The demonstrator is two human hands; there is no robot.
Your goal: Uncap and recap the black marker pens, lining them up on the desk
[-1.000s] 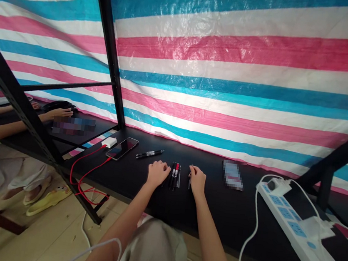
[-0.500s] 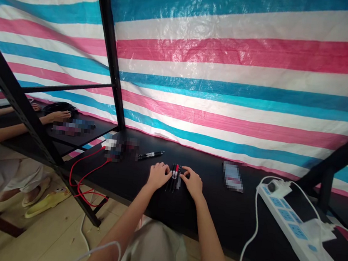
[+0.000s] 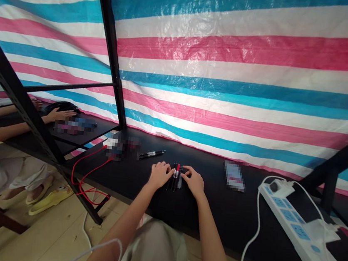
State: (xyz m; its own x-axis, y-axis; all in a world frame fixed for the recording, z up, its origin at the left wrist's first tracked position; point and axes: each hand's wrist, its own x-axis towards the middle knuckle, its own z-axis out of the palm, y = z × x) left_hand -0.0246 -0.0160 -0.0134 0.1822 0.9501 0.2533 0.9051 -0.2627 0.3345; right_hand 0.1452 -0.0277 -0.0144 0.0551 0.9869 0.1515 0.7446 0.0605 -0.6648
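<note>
Several slim pens (image 3: 175, 178) lie side by side in a tight row on the black tabletop, one with a red part among the black and clear ones. My left hand (image 3: 160, 175) is against the row's left side, its fingers bent and its thumb at the pens. From the right side my right hand (image 3: 193, 181) meets the row, thumb and forefinger curved toward it. Between them, the two hands hold the pens together. Two dark pens (image 3: 151, 154) lie apart, farther back and to the left.
A white power strip (image 3: 297, 228) with plugs and cables lies at the right. A blurred packet (image 3: 234, 176) lies beyond my right hand. Red cables (image 3: 84, 179) hang off the left edge near blurred items. Past the black frame post, another person's hand (image 3: 61, 115) rests on the neighbouring table.
The view has shifted very slightly. Both hands stay at the row of pens, with little visible movement. The other person's hand at the left looks a little flatter.
</note>
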